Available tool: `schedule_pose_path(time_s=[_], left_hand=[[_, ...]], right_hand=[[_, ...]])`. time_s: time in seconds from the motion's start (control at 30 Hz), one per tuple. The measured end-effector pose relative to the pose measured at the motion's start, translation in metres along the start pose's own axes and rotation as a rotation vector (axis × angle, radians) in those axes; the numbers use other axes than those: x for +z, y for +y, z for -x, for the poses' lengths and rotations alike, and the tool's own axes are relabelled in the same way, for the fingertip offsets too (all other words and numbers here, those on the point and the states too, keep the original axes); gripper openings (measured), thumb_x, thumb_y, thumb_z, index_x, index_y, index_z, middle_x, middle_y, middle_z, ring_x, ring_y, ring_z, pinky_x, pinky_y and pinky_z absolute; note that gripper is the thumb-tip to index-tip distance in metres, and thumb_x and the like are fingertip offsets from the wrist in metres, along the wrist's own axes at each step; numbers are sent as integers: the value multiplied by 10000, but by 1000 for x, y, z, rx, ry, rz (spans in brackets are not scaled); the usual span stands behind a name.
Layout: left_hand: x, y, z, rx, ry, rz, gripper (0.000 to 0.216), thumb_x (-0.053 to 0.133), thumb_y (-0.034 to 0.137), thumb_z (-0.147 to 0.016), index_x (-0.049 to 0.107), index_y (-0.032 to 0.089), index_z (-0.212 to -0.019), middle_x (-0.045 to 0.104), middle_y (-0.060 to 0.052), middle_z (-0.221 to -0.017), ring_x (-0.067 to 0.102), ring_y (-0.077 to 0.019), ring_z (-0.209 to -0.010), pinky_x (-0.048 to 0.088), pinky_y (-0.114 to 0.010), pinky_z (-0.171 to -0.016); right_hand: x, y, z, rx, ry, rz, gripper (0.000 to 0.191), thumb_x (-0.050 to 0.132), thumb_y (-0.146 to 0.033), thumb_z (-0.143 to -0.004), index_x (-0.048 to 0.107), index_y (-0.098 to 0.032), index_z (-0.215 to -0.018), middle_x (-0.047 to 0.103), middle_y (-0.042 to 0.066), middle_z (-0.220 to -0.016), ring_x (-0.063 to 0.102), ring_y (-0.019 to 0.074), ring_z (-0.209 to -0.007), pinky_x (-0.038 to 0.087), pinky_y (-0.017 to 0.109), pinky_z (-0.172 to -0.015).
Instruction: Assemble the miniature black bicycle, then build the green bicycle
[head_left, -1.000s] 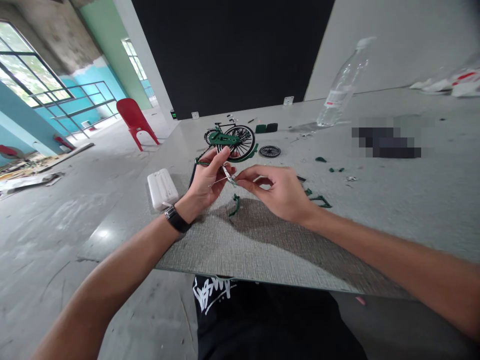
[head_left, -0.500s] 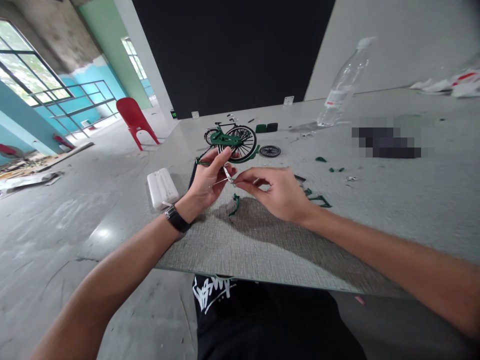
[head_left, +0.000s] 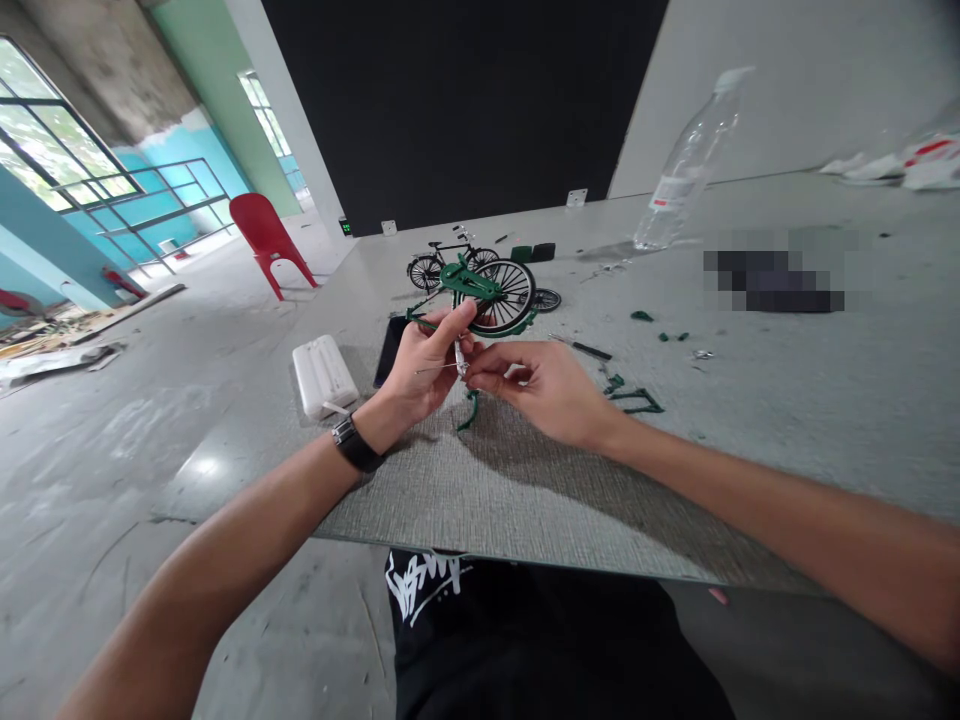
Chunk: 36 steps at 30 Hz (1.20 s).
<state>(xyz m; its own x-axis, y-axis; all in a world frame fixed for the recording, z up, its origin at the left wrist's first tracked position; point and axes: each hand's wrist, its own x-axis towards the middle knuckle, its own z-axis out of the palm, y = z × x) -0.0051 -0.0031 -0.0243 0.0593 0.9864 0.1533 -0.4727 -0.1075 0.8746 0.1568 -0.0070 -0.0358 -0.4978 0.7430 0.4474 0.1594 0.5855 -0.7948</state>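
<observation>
My left hand (head_left: 420, 365) grips a green model bicycle (head_left: 491, 290) by its frame, holding it tilted just above the grey table (head_left: 750, 420); one spoked wheel shows beyond my fingers. My right hand (head_left: 536, 390) is closed in a pinch on a small silver part (head_left: 458, 357) pressed against the bicycle at my left thumb. A loose green curved piece (head_left: 470, 409) lies on the table right under both hands. A black watch sits on my left wrist.
A second, black model bicycle (head_left: 439, 262) stands further back. A loose wheel (head_left: 547, 299), a thin tool (head_left: 581, 347), green frame parts (head_left: 634, 397), a white box (head_left: 323, 375), a dark phone (head_left: 389, 350) and a clear bottle (head_left: 686, 165) lie around. A red chair (head_left: 264, 238) stands far left.
Both hands drew slightly nearer to me, and the green bicycle swung right and up in my left hand, uncovering the black bicycle behind it. My right pinch stayed on the silver part.
</observation>
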Motion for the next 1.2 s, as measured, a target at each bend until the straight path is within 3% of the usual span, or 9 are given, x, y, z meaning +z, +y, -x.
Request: schedule_pose_path(time_s=[0.17,0.43,0.77,1.2], left_hand=[[3,-2,1,0,43,14,378,885,458,-745,630,191,-665,592,40,-578,572,-85,-546,467,-216,-532],[1,-3,0,20,42,-21,404,887,456,-747,606,193,-623,548,51,-539,465,-60,-466,372,-210,-454],[-3,1,-4,44,45,-36,391,882,456,-754,611,195,-646,572,41,-570,465,-57,-466,352,-217,-455],[-3,0,-3,58,38,-23,385,879,443,-763,605,198,-649,571,42,-570,512,-75,-493,391,-236,-485]], right_hand=[[0,1,0,-39,20,68,159,686,-344,-942,802,-237,-926,794,25,-908,698,179,-774,517,302,-664],[-1,-2,0,-40,5,90,159,683,-331,-946,804,-231,-928,801,28,-895,707,186,-775,531,310,-691],[-4,0,-1,-32,19,41,215,682,-398,-949,795,-215,-944,792,48,-927,702,189,-789,524,311,-669],[-6,-5,1,-56,24,146,178,678,-339,-967,802,-213,-988,804,35,-941,710,182,-790,533,316,-709]])
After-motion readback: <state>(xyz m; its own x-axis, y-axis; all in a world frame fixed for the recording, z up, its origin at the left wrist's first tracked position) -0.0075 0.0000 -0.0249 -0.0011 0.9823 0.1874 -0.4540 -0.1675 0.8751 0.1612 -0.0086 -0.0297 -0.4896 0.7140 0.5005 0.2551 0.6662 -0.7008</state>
